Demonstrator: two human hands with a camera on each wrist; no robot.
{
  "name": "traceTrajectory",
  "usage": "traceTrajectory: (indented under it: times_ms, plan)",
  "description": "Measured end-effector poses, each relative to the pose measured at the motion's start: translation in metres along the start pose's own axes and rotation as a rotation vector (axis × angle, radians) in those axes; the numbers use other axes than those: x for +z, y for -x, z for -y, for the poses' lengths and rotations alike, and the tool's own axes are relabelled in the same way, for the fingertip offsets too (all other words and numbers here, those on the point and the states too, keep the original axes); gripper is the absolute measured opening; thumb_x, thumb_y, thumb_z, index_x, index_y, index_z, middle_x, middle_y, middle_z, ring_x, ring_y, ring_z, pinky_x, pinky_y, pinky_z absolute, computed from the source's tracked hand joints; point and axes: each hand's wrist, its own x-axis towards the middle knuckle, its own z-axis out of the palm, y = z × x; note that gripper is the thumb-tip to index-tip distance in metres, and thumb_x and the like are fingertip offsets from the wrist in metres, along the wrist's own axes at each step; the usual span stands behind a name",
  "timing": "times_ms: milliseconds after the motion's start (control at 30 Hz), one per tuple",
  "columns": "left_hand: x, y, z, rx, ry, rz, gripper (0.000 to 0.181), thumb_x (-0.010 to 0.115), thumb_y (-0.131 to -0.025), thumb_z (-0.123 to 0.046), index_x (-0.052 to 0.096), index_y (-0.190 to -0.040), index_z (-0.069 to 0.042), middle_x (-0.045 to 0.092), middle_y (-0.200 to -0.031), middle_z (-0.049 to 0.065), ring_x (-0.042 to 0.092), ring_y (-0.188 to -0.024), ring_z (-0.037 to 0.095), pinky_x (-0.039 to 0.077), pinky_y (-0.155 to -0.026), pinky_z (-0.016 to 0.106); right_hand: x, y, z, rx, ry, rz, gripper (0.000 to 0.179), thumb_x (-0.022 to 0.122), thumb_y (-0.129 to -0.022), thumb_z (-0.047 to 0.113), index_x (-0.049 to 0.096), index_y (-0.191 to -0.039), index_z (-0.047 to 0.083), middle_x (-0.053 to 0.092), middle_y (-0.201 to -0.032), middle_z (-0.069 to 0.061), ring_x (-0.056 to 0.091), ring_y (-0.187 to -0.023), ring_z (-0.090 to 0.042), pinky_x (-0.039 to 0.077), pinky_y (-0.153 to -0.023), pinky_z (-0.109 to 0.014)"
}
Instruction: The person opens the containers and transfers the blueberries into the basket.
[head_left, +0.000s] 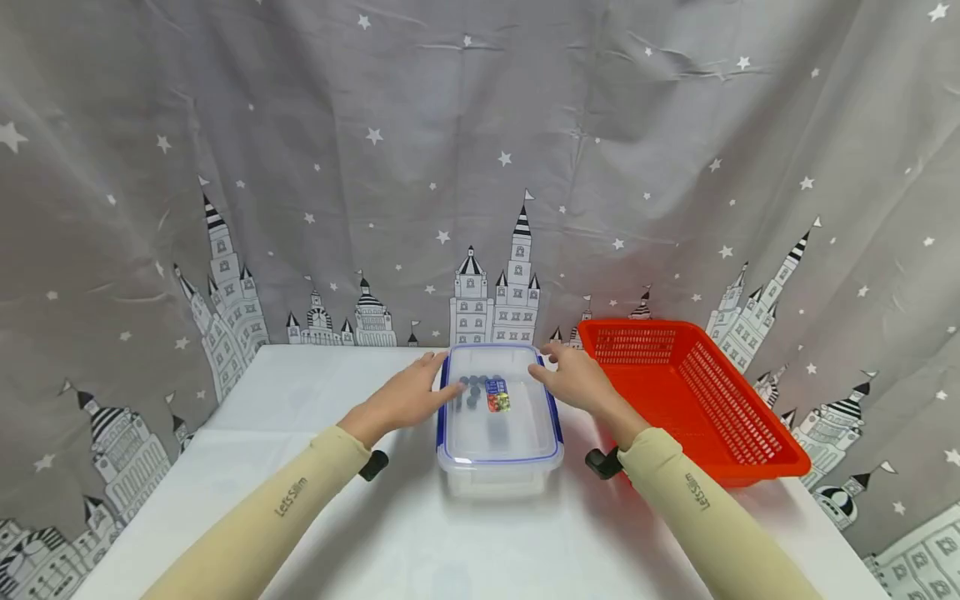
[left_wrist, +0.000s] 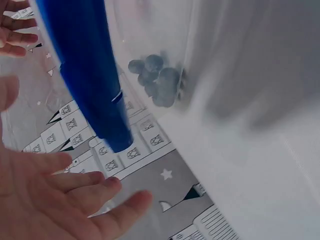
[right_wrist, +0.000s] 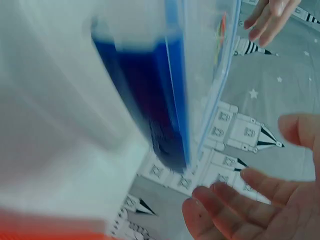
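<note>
A clear plastic food container (head_left: 498,479) with a blue-trimmed lid stands upright on the white table, its blue side latches (right_wrist: 150,95) lying flat along the walls. Through the plastic show several small dark round blueberries (left_wrist: 159,77), gathered toward the far left part. A colourful label (head_left: 497,395) sits on the lid. My left hand (head_left: 408,393) is at the container's left edge, thumb over the lid's rim and fingers extended. On the opposite side, my right hand (head_left: 577,382) hovers by the right edge with relaxed fingers. Neither hand grips anything.
A red plastic basket (head_left: 660,400) with perforated walls stands right of the container, close to my right forearm. Behind the white table (head_left: 300,383) hangs a grey curtain (head_left: 420,167) printed with stars and castles. Dark wrist camera mounts (head_left: 602,463) sit under both wrists.
</note>
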Motion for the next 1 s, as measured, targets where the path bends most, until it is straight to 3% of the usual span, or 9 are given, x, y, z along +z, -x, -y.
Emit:
traceTrajectory:
  times_ms: [133, 400, 633, 767, 867, 1000]
  plan:
    - [0.004, -0.003, 0.003, -0.059, 0.067, -0.071, 0.080, 0.049, -0.099, -0.057, 0.034, -0.156, -0.003, 0.049, -0.150, 0.021, 0.049, -0.137, 0.039, 0.041, -0.111, 0.054, 0.017, -0.003, 0.000, 0.066, -0.064, -0.050, 0.059, 0.063, -0.096, 0.040, 0.055, -0.141, 0.004, 0.059, -0.140, -0.019, 0.062, -0.119, -0.036, 0.052, -0.098, -0.053]
    - [0.016, -0.009, 0.001, -0.136, 0.116, -0.150, 0.077, 0.043, -0.101, -0.057, 0.039, -0.150, 0.003, 0.067, -0.126, 0.023, 0.066, -0.114, 0.034, 0.052, -0.096, 0.050, 0.036, -0.005, -0.007, 0.176, -0.132, -0.086, 0.064, 0.064, -0.096, 0.035, 0.048, -0.146, 0.000, 0.055, -0.143, -0.023, 0.060, -0.120, -0.038, 0.049, -0.101, -0.055]
    - [0.034, -0.006, 0.004, -0.178, 0.172, -0.175, 0.071, 0.046, -0.102, -0.053, 0.039, -0.150, -0.001, 0.070, -0.119, 0.021, 0.068, -0.108, 0.033, 0.053, -0.093, 0.049, 0.049, -0.005, -0.020, 0.232, -0.183, -0.057, 0.066, 0.061, -0.098, 0.033, 0.040, -0.153, 0.004, 0.049, -0.149, -0.024, 0.056, -0.125, -0.041, 0.047, -0.102, -0.057]
    - [0.045, -0.004, 0.005, -0.146, 0.177, -0.187, 0.070, 0.043, -0.103, -0.052, 0.035, -0.152, -0.002, 0.071, -0.116, 0.020, 0.071, -0.097, 0.030, 0.056, -0.084, 0.046, 0.054, -0.004, -0.021, 0.233, -0.171, -0.061, 0.068, 0.061, -0.098, 0.032, 0.037, -0.155, 0.004, 0.046, -0.152, -0.024, 0.052, -0.132, -0.042, 0.043, -0.107, -0.057]
    - [0.050, -0.003, 0.004, -0.132, 0.183, -0.188, 0.069, 0.042, -0.104, -0.049, 0.032, -0.154, -0.002, 0.069, -0.121, 0.023, 0.072, -0.095, 0.031, 0.058, -0.080, 0.045, 0.055, -0.004, -0.019, 0.219, -0.145, -0.062, 0.068, 0.060, -0.097, 0.032, 0.038, -0.154, 0.003, 0.046, -0.152, -0.023, 0.050, -0.134, -0.042, 0.042, -0.108, -0.056]
    - [0.052, -0.001, 0.003, -0.143, 0.165, -0.196, 0.065, 0.042, -0.105, -0.043, 0.031, -0.154, -0.002, 0.063, -0.132, 0.026, 0.071, -0.104, 0.035, 0.058, -0.085, 0.047, 0.055, -0.005, -0.015, 0.196, -0.137, -0.062, 0.068, 0.061, -0.097, 0.033, 0.039, -0.154, 0.003, 0.047, -0.151, -0.023, 0.051, -0.134, -0.042, 0.043, -0.107, -0.055]
